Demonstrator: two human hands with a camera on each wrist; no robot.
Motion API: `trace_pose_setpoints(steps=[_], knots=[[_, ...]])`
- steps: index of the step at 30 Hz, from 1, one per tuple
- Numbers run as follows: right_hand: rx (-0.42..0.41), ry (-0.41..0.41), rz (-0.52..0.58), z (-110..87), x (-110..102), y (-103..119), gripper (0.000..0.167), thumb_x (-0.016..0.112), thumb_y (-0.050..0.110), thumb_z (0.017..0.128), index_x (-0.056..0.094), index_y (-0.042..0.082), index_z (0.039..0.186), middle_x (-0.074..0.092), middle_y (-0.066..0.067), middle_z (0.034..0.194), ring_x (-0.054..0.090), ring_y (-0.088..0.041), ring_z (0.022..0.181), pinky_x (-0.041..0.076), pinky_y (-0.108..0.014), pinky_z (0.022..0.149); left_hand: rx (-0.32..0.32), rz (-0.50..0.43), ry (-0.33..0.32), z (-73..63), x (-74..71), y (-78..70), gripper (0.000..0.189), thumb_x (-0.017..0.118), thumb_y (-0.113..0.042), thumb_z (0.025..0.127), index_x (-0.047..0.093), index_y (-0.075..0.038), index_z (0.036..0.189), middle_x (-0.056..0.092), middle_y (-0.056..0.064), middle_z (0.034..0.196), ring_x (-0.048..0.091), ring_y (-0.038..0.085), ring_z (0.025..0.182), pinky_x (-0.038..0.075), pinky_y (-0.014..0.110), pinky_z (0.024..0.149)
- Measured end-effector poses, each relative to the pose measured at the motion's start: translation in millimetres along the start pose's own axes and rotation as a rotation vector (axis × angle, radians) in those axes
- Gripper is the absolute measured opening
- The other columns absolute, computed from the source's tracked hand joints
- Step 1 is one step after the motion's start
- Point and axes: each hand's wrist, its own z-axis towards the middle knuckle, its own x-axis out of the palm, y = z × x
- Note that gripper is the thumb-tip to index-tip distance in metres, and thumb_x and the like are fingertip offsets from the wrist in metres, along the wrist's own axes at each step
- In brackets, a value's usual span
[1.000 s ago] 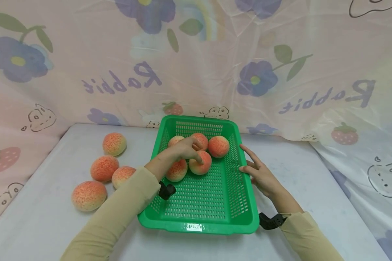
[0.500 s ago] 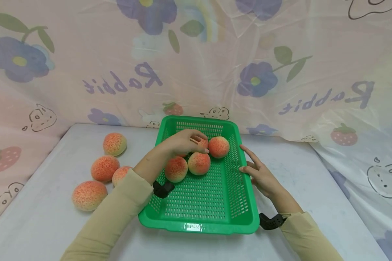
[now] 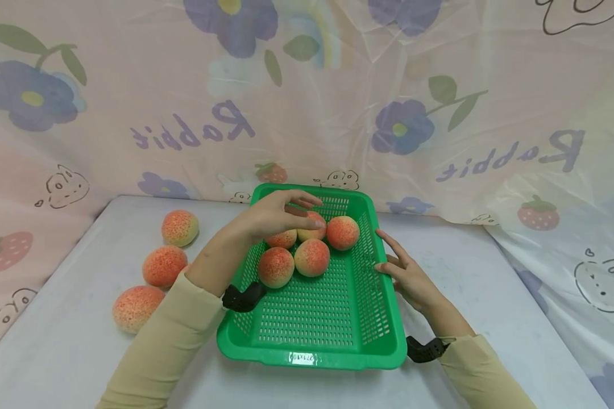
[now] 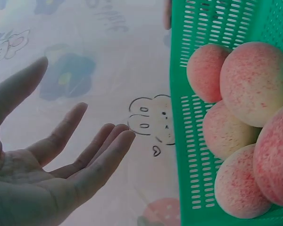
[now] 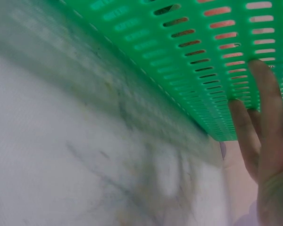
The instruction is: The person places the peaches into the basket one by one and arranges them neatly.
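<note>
A green perforated plastic basket (image 3: 312, 358) stands on the table with several peaches (image 3: 312, 257) gathered in its far half. Above its far left part is my left hand (image 3: 273, 216), fingers extended, holding nothing. The left wrist view shows the same hand (image 4: 61, 169) spread, apart from the peaches (image 4: 257, 84). My right hand (image 3: 409, 278) touches the basket's right side at the rim. From the right wrist, its fairly straight fingers (image 5: 271, 108) rest against the slotted outer wall (image 5: 198, 61). Part of the peaches is hidden behind my left hand in the head view.
Left of the basket, more peaches (image 3: 165, 266) lie on the white table (image 3: 471, 272), one mostly hidden behind my left sleeve (image 3: 179, 324). A patterned curtain (image 3: 307, 113) hangs directly behind the table's far edge. Black wrist cameras (image 3: 243, 296) sit near the basket's sides.
My left hand has let go of a peach in the basket, risen and moved back to the left, fingers opening out. The right hand stays at the basket's side.
</note>
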Motion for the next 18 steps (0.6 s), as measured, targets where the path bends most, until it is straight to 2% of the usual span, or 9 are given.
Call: trace_pose_setpoints(steps=[10, 18], knots=[[0.003, -0.009, -0.012, -0.2, 1, 0, 0.079, 0.054, 0.009, 0.095, 0.01, 0.036, 0.154, 0.032, -0.032, 0.144, 0.065, -0.018, 0.096, 0.058, -0.039, 0.074, 0.026, -0.027, -0.01, -12.8, -17.4, 2.5, 0.049, 0.069, -0.025, 0.089, 0.053, -0.016, 0.135, 0.047, 0.006, 0.14, 0.047, 0.029, 0.128, 0.042, 0.048, 0.103], [0.006, -0.01, -0.012, 0.4, 1, 1, 0.079, 0.053, 0.008, 0.095, 0.01, 0.036, 0.154, 0.031, -0.033, 0.145, 0.065, -0.018, 0.096, 0.057, -0.04, 0.074, -0.015, 0.019, -0.097, -23.9, -40.3, 20.4, 0.052, 0.067, -0.025, 0.09, 0.049, -0.012, 0.138, 0.043, 0.012, 0.143, 0.042, 0.035, 0.132, 0.04, 0.051, 0.105]])
